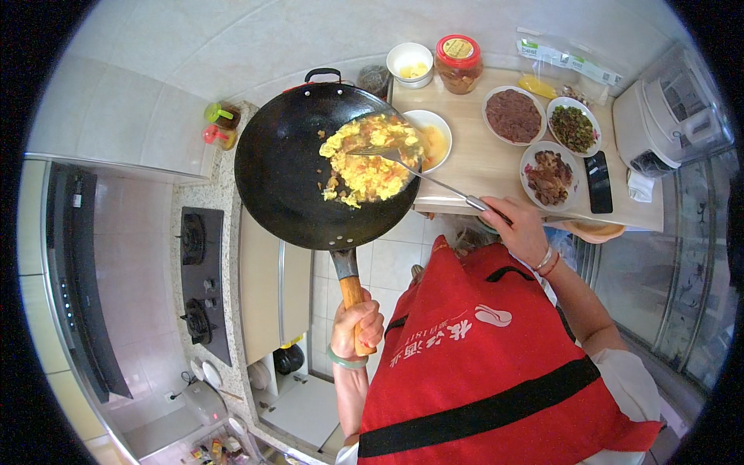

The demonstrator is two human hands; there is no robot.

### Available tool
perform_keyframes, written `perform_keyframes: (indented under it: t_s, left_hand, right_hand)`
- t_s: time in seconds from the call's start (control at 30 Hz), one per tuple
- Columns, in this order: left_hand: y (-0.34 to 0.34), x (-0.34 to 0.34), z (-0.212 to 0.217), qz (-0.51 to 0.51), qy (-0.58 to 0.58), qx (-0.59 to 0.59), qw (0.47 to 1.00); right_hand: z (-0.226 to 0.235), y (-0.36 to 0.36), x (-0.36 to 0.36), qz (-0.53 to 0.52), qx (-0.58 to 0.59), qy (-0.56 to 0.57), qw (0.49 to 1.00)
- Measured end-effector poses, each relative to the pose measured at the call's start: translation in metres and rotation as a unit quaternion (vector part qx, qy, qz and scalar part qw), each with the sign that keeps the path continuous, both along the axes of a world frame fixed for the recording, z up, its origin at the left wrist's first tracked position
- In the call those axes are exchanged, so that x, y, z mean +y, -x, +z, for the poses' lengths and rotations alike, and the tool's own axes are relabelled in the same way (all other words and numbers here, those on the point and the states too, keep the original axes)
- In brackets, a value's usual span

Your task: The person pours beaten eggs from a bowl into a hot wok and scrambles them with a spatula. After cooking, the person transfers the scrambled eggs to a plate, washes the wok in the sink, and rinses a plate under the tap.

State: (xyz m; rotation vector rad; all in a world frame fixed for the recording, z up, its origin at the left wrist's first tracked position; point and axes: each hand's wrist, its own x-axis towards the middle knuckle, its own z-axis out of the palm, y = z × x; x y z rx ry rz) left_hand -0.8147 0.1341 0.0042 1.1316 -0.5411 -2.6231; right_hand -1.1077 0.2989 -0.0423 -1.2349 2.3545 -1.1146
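- What was hard to see from the head camera?
- The pan (280,167) hid part of a white bowl (425,118). I couldn't tell how deep the spatula (443,184) went into the egg (370,184).
- Where was the egg?
- On the right side of the round black pan, yellow, soft and lumpy.
- And the hands?
- The left hand (357,322) was wrapped round the pan's wooden handle (351,291). The right hand (518,229) gripped the thin metal spatula.
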Motion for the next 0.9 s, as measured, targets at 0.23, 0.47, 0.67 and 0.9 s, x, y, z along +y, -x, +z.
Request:
perform_keyframes:
  t_s: [0.23,0.47,0.67,0.9]
  left_hand:
    - [0.002,0.001,0.003,-0.002,0.008,0.001,1.000]
    - [0.005,0.002,0.004,0.003,0.021,-0.010,1.000]
    - [0.008,-0.001,0.002,0.000,0.021,-0.005,1.000]
    - [0.012,-0.002,0.003,0.000,0.028,-0.002,1.000]
  right_hand:
    - [0.006,-0.002,0.009,-0.001,-0.009,-0.011,1.000]
    - [0.013,-0.006,0.019,0.019,-0.019,-0.022,0.999]
    - [0.019,-0.007,0.026,0.034,-0.030,-0.046,0.998]
    - [0.016,-0.005,0.031,0.041,-0.015,-0.032,0.999]
